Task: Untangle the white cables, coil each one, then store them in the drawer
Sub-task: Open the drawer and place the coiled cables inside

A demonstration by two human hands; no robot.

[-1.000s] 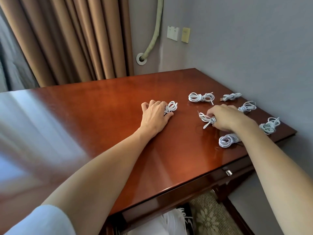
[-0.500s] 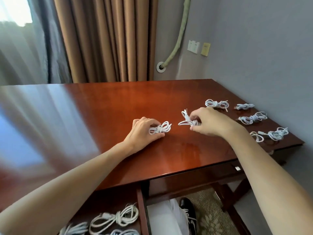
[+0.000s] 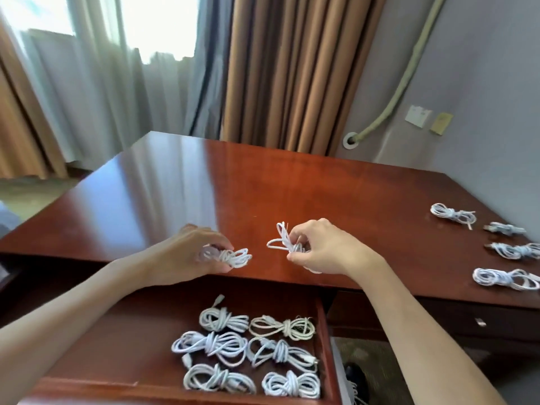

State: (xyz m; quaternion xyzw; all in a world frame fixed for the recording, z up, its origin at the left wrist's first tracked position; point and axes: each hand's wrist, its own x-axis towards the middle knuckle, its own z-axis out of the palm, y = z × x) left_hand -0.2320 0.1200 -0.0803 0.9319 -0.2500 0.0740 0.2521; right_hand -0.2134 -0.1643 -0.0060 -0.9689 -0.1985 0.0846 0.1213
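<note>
My left hand (image 3: 187,254) grips a coiled white cable (image 3: 235,257) just above the desk's front edge. My right hand (image 3: 324,248) pinches a second coiled white cable (image 3: 282,242), lifted a little off the desk. Both hands hover above the open drawer (image 3: 117,346), which holds several coiled white cables (image 3: 251,352) in rows. Several more coiled cables (image 3: 507,277) lie at the right end of the red-brown desk (image 3: 233,194).
Curtains hang behind the desk, and a grey wall stands on the right with a padded pipe (image 3: 400,89) and wall plates (image 3: 418,115). A closed drawer with a small metal pull (image 3: 480,322) sits right of the open one. A dark shoe (image 3: 355,374) lies on the floor below.
Both hands have lifted a coiled cable each and carried them left and toward me, over the open drawer. The view has swung left and down, showing the drawer's contents.
</note>
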